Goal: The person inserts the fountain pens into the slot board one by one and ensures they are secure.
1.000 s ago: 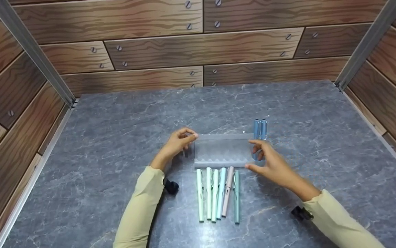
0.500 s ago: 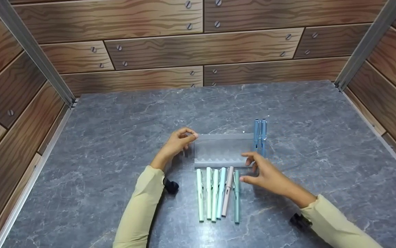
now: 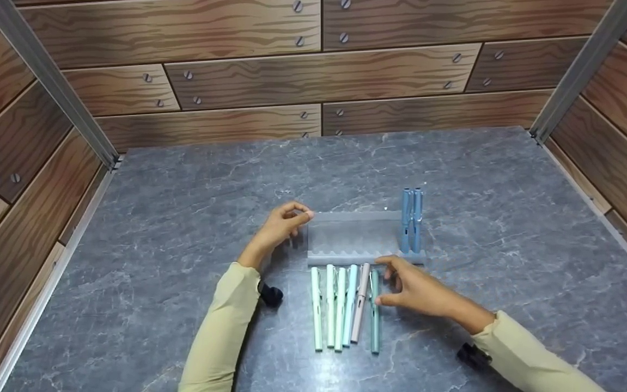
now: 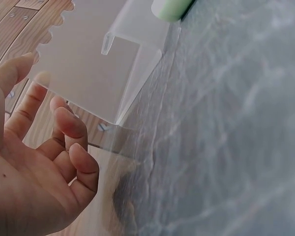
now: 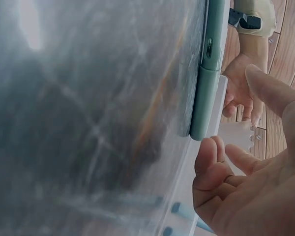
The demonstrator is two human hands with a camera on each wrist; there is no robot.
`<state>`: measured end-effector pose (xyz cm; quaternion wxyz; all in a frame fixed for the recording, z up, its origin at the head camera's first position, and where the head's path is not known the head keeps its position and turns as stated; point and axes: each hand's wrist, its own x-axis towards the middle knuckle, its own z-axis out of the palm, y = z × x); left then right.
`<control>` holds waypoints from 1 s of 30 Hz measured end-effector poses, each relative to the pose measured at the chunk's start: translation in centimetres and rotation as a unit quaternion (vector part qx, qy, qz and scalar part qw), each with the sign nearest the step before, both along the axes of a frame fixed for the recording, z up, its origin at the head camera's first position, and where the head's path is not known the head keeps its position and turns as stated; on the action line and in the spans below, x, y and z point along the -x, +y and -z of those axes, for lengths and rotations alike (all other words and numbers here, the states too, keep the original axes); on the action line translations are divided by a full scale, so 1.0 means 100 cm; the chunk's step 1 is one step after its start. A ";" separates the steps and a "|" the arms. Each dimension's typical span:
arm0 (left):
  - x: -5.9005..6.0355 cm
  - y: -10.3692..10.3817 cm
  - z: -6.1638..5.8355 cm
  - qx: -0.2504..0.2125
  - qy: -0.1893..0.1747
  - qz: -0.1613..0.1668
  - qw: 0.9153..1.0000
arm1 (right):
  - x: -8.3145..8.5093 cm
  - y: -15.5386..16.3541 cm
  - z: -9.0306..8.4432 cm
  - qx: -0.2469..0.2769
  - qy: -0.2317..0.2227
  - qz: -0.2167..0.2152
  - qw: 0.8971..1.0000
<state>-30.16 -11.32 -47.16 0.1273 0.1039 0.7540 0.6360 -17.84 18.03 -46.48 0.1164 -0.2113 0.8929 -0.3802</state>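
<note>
A clear plastic pen rack (image 3: 354, 234) with a notched edge stands mid-table. My left hand (image 3: 285, 224) pinches its far left corner between thumb and index finger; in the left wrist view the index fingertip shows through the translucent panel. Two blue pens (image 3: 411, 220) lie side by side at the rack's right end. My right hand (image 3: 419, 286) hovers with thumb and fingers spread by the dark green pen (image 3: 375, 321), holding nothing. In the right wrist view that dark green pen (image 5: 211, 78) lies just beyond the fingers, apart from their grip.
Left of the dark green pen, a mauve pen (image 3: 359, 313), a light blue pen (image 3: 350, 305) and several pale green pens (image 3: 330, 316) lie in a row in front of the rack. The grey marbled table (image 3: 182, 190) is bordered by wood-patterned walls (image 3: 291, 81).
My right hand has drawn back from the blue pens at the rack's right end, moving down and slightly left to the dark green pen. My left hand stays at the rack's corner.
</note>
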 end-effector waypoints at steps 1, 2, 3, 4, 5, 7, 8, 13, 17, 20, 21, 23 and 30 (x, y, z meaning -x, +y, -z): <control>0.000 0.000 0.000 0.000 0.001 0.001 1.000 | 0.000 -0.001 0.000 -0.002 -0.005 -0.001 1.000; 0.000 0.000 0.000 0.001 0.001 0.003 1.000 | 0.000 -0.001 0.000 -0.004 -0.009 -0.002 1.000; 0.000 0.000 -0.001 0.001 0.001 0.004 1.000 | 0.000 -0.002 0.000 -0.006 -0.012 -0.002 1.000; 0.000 0.000 -0.001 0.002 0.002 0.006 1.000 | 0.000 -0.003 -0.001 -0.008 -0.014 -0.001 1.000; 0.000 -0.001 -0.001 0.004 0.003 0.007 1.000 | 0.000 -0.003 -0.001 -0.011 -0.016 0.000 1.000; 0.000 -0.001 -0.001 0.005 0.002 0.006 1.000 | 0.000 -0.004 -0.001 -0.016 -0.018 0.004 1.000; 0.000 -0.001 -0.001 0.005 0.002 0.006 1.000 | 0.000 -0.005 -0.001 -0.018 -0.019 0.006 1.000; 0.000 -0.001 -0.004 0.000 -0.005 0.011 1.000 | -0.001 -0.009 0.001 -0.034 -0.030 0.026 0.999; 0.000 -0.001 -0.004 -0.002 -0.004 0.005 1.000 | -0.001 -0.013 0.000 -0.054 -0.036 0.044 0.997; 0.001 0.000 0.001 0.001 0.003 -0.003 1.000 | 0.000 -0.016 -0.001 -0.070 -0.035 0.049 0.996; 0.001 0.000 0.001 0.001 0.004 -0.004 1.000 | 0.000 -0.017 -0.001 -0.075 -0.036 0.051 0.995; 0.001 0.000 0.001 0.004 0.007 -0.005 1.000 | 0.000 -0.018 -0.002 -0.085 -0.035 0.055 0.994; 0.001 0.000 0.000 0.004 0.000 -0.002 1.000 | 0.000 -0.020 -0.001 -0.114 -0.031 0.062 0.991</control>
